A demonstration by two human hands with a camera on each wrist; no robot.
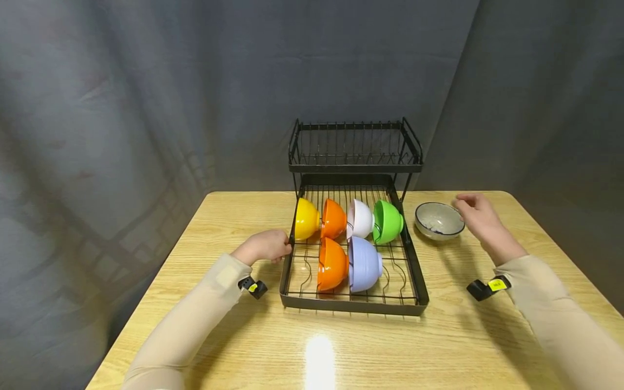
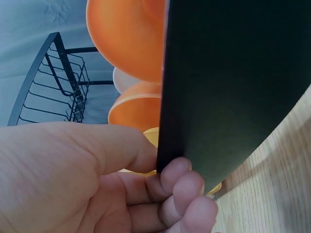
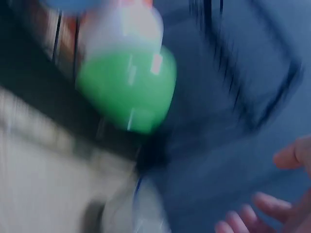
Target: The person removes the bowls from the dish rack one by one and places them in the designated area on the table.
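My left hand (image 1: 267, 246) grips the left side wall of a black two-tier dish rack (image 1: 354, 307). In the left wrist view the thumb lies inside the black wall (image 2: 223, 87) and the curled fingers outside it. My right hand (image 1: 480, 219) hovers at the right rim of a grey bowl with a dark edge (image 1: 441, 219), which stands upright on the table right of the rack. In the blurred right wrist view its fingers (image 3: 274, 206) are spread and hold nothing; part of the grey bowl (image 3: 136, 213) shows below.
On the lower tier, tilted on their sides, are a yellow bowl (image 1: 307, 219), two orange bowls (image 1: 333, 219), a white bowl (image 1: 362, 219), a green bowl (image 1: 389, 222) and a lavender bowl (image 1: 365, 264). Above stands the upper tier (image 1: 356, 168). Grey curtain (image 1: 244, 108) hangs behind the wooden table (image 1: 234, 346).
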